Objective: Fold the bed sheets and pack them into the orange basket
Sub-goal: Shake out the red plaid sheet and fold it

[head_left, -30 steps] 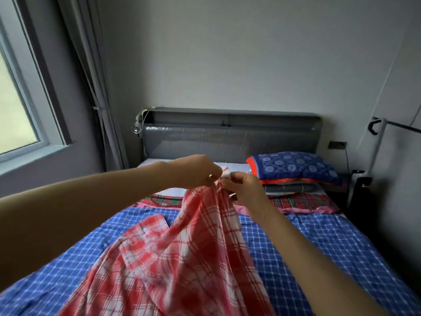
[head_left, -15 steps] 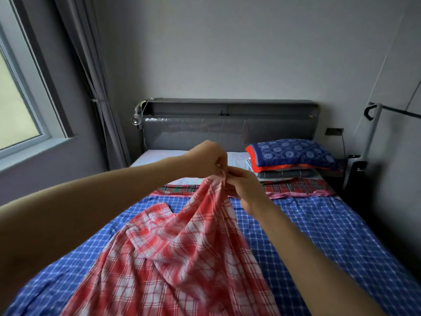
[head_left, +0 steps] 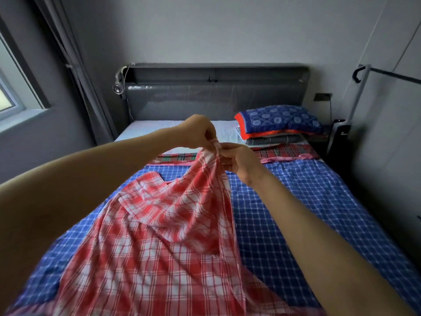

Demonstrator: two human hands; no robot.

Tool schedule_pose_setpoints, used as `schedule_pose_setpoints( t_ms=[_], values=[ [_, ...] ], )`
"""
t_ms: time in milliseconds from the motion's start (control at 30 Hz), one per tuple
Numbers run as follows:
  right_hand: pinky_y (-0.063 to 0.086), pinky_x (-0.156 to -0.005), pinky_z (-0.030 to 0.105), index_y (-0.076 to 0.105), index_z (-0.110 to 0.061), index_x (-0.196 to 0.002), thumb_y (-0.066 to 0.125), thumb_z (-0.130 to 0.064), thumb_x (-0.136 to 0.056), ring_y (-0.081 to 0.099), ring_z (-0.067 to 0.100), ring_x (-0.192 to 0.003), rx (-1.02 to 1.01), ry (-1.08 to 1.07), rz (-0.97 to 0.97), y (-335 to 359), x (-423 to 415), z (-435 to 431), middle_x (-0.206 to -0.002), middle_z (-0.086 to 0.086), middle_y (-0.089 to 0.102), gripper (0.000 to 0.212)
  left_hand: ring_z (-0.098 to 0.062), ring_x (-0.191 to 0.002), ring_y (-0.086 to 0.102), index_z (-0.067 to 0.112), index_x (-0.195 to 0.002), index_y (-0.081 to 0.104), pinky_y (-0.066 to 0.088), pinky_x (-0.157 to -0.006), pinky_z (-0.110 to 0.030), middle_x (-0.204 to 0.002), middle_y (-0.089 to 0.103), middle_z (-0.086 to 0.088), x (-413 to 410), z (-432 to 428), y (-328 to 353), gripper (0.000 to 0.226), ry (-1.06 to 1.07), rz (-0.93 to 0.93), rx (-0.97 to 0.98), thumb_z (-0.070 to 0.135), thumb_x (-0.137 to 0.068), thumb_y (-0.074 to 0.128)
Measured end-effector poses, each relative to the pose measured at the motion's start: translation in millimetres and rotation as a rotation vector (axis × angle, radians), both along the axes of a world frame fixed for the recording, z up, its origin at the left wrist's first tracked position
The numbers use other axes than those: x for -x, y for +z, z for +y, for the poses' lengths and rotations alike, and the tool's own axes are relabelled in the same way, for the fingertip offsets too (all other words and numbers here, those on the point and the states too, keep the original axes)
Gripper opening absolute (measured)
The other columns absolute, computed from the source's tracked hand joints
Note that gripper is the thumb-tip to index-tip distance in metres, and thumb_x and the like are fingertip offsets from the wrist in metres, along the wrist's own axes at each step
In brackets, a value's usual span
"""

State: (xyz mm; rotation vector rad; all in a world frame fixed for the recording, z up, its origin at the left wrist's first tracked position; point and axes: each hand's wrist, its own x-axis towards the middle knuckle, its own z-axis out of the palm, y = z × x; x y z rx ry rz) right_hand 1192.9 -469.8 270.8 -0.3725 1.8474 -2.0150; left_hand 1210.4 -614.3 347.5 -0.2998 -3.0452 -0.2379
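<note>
A red and white checked sheet (head_left: 164, 236) hangs from both my hands and drapes down over the bed. My left hand (head_left: 197, 133) pinches its top edge from above. My right hand (head_left: 241, 160) pinches the same bunched edge just to the right, the two hands almost touching. Under it a blue checked sheet (head_left: 296, 213) lies spread across the mattress. A red and green plaid sheet (head_left: 282, 153) lies flat near the head of the bed. No orange basket is in view.
A blue patterned pillow (head_left: 280, 119) with an orange border sits on folded grey cloth (head_left: 273, 139) at the bed's far right. The grey headboard (head_left: 211, 99) stands behind. A window and curtain (head_left: 75, 71) are on the left, a white stand (head_left: 355, 94) on the right.
Both hands have stayed together on the red sheet's top edge, lifting it slightly. The camera view tilted a little, so the bed sits lower in the picture.
</note>
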Motion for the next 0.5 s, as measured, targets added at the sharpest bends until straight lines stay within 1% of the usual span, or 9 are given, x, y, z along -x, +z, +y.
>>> schedule_pose_setpoints(
  t_ms=[67,133,167,233,300,333,400,433,500],
  values=[
    [0.048,-0.064,0.026,0.066,-0.008,-0.099,0.049,0.001,-0.09,0.06,0.013,-0.061,-0.06,0.005,0.009,-3.6,-5.4,2.8,-0.073,0.003,0.065,0.022,-0.015,-0.058,0.049,0.005,-0.09,0.071,0.033,-0.049,-0.016,-0.077,0.062,-0.006,-7.7,5.5,-5.8,0.022,0.013,0.017,0.065,0.026,-0.082,0.07],
    [0.05,-0.065,0.027,0.067,-0.008,-0.098,0.054,-0.002,-0.089,0.058,0.016,-0.066,-0.125,-0.004,0.05,-6.3,-11.6,5.5,-0.078,0.007,0.065,0.017,-0.028,-0.074,0.058,0.0,-0.084,0.068,0.033,-0.051,-0.026,-0.08,0.062,-0.014,-16.6,15.2,-14.3,0.021,0.012,0.061,0.17,0.02,-0.087,0.061],
    [0.049,-0.065,0.026,0.067,-0.007,-0.097,0.059,-0.007,-0.088,0.056,0.017,-0.066,-0.163,-0.014,0.088,-4.8,-13.6,6.1,-0.078,0.008,0.063,0.012,-0.033,-0.081,0.059,-0.001,-0.083,0.066,0.033,-0.055,-0.029,-0.081,0.061,-0.017,-19.6,19.9,-17.4,0.022,0.006,0.088,0.224,0.018,-0.089,0.057],
    [0.046,-0.062,0.02,0.067,-0.006,-0.092,0.064,-0.013,-0.087,0.054,0.015,-0.068,-0.234,-0.067,0.142,-18.4,-23.6,17.5,-0.076,0.009,0.06,0.009,-0.036,-0.087,0.06,-0.001,-0.085,0.066,0.033,-0.062,-0.031,-0.086,0.064,-0.018,-30.1,34.9,-37.7,0.026,-0.017,0.091,0.308,0.019,-0.093,0.052],
    [0.045,-0.06,0.014,0.067,-0.006,-0.089,0.063,-0.007,-0.087,0.058,0.014,-0.074,-0.271,-0.133,0.099,-42.4,-33.0,37.8,-0.079,0.007,0.062,0.004,-0.034,-0.091,0.061,0.003,-0.09,0.068,0.037,-0.065,-0.033,-0.091,0.067,-0.015,-38.6,48.8,-64.0,0.03,-0.059,0.091,0.353,0.027,-0.095,0.05],
    [0.048,-0.067,0.018,0.067,-0.007,-0.091,0.063,-0.006,-0.087,0.061,0.016,-0.081,-0.311,-0.159,0.071,-58.1,-38.7,52.7,-0.086,0.007,0.065,0.006,-0.033,-0.096,0.06,0.006,-0.094,0.069,0.041,-0.07,-0.033,-0.095,0.067,-0.013,-42.4,57.3,-79.8,0.032,-0.085,0.085,0.354,0.031,-0.095,0.05],
    [0.05,-0.088,0.033,0.068,-0.003,-0.099,0.063,-0.009,-0.088,0.062,0.024,-0.1,-0.435,-0.194,0.005,-94.5,-52.7,86.5,-0.106,0.012,0.067,0.014,-0.031,-0.104,0.056,0.007,-0.098,0.07,0.045,-0.083,-0.036,-0.103,0.063,-0.012,-51.7,78.8,-110.0,0.031,-0.127,0.01,0.29,0.031,-0.094,0.051],
    [0.048,-0.094,0.038,0.066,0.004,-0.103,0.062,-0.011,-0.089,0.061,0.03,-0.106,-0.497,-0.207,-0.032,-115.9,-61.4,104.2,-0.113,0.017,0.065,0.021,-0.032,-0.101,0.055,0.005,-0.095,0.069,0.045,-0.082,-0.038,-0.1,0.061,-0.011,-57.3,90.2,-124.3,0.028,-0.122,-0.058,0.21,0.028,-0.094,0.051],
    [0.045,-0.098,0.051,0.06,0.013,-0.108,0.059,-0.011,-0.09,0.055,0.041,-0.113,-0.646,-0.214,-0.082,-161.6,-81.9,137.1,-0.121,0.027,0.058,0.029,-0.027,-0.084,0.053,0.002,-0.08,0.061,0.042,-0.067,-0.033,-0.079,0.054,-0.007,-67.4,110.8,-149.0,0.024,-0.069,-0.187,0.061,0.021,-0.093,0.052]
  ],
)
